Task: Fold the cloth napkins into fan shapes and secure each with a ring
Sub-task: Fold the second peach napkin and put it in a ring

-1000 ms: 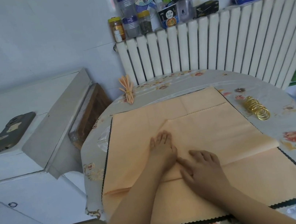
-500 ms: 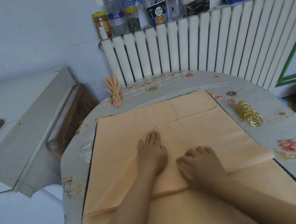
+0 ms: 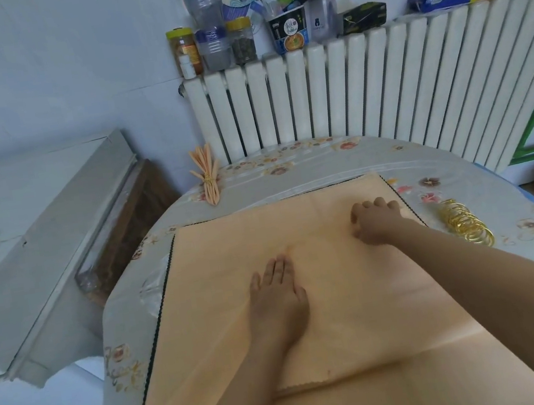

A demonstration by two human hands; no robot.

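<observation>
White radiator ribs [image 3: 362, 84] run along the back wall, their top crowded with jars, bottles, a noodle cup and a kitchen-wrap box, and below them sits the round surface [image 3: 322, 166] under a floral cover. I see the peach cloth napkin [image 3: 232, 259] spread wide across the middle of that surface, with a folded layer on top whose pinked edge runs across the near part. My left hand [image 3: 277, 291] lies flat on the cloth near its centre, fingers straight and close together, palm pressing down. My right hand [image 3: 374, 222] is out at the far right part of the napkin, fingers curled down onto the fabric; I cannot tell whether it pinches the cloth or only presses it with bent fingers. Just beyond that hand, off the napkin's dark scalloped border, a cluster of gold rings [image 3: 466, 224] rests on the floral cover. At the far left rim of the surface, near the radiator, lies one finished fan-folded napkin [image 3: 207, 176], bound at its middle. A white cabinet [image 3: 41, 253] stands to the left.
</observation>
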